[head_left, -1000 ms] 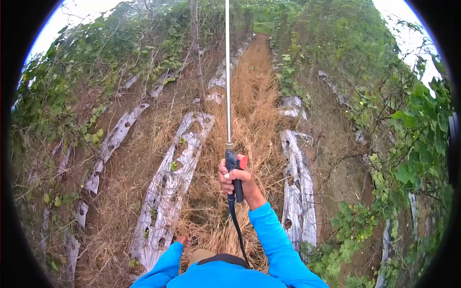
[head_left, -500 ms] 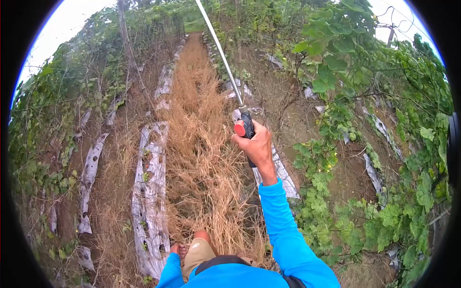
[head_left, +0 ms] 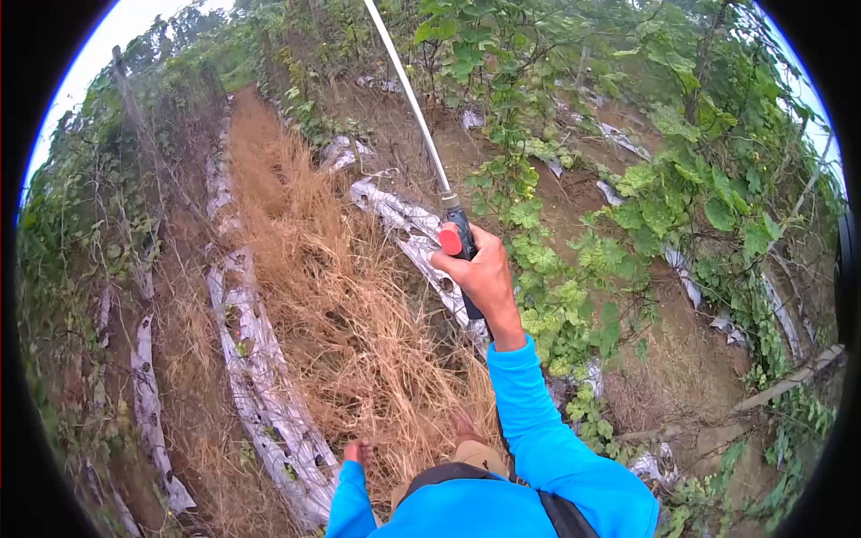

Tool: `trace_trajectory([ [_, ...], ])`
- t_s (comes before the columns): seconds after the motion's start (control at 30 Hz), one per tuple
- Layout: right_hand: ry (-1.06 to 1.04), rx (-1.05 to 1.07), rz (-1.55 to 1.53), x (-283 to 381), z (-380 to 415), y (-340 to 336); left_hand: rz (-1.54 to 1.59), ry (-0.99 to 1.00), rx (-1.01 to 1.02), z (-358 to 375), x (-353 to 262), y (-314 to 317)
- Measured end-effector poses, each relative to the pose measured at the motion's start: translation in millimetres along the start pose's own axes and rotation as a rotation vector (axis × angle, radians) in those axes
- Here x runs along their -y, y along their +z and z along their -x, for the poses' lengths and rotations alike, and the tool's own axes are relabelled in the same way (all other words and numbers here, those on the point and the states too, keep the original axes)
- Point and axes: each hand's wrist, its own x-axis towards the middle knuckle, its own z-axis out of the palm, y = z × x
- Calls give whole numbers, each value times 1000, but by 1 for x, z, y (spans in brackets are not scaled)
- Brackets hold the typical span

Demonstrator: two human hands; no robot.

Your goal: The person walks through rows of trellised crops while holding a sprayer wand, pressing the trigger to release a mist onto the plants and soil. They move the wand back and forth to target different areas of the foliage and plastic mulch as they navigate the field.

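My right hand point(head_left: 484, 278) is wrapped round the black handle of a spray wand point(head_left: 459, 229), with the thumb beside its round red part. From the handle, the wand's thin metal tube point(head_left: 408, 99) reaches up and slightly left, past the top of the view. Its tip is out of sight. Low down near my body, my left hand point(head_left: 359, 451) shows only in part, beyond the blue sleeve. Its fingers look curled, and whatever they may hold cannot be made out. Leafy climbing vines point(head_left: 538, 260) stand just right of the wand.
Dry straw-coloured grass point(head_left: 314, 269) covers the path ahead. Torn silvery plastic sheeting point(head_left: 256, 359) runs along its left side, and more sheeting point(head_left: 408, 220) lies on the right. A wooden pole point(head_left: 789, 381) leans at the far right. A dark strap point(head_left: 567, 516) crosses my blue shirt.
My view has turned to the right, so the path now slants to the upper left. The right hand keeps its hold on the spray wand. The left hand appears slightly higher and further right.
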Motion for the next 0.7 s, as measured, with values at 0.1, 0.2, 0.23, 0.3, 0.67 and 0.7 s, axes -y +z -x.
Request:
trace_trajectory([
  [0.1,13,-17,-61,16,37,-15,-55,-39,112,5,60,-41],
  [0.2,71,-35,-89,45,56,-54,-123,-106,28,56,118,-56],
  [0.23,106,-37,-118,53,57,-68,-127,-97,40,67,130,-59],
  [0.3,57,-80,-107,63,54,-97,-109,-202,70,64,179,-80],
  [0.67,92,-29,-389,95,184,-233,-92,-108,-61,164,304,-54],
  [0.7,110,-22,-394,89,202,-249,-37,-89,-41,172,318,-57],
])
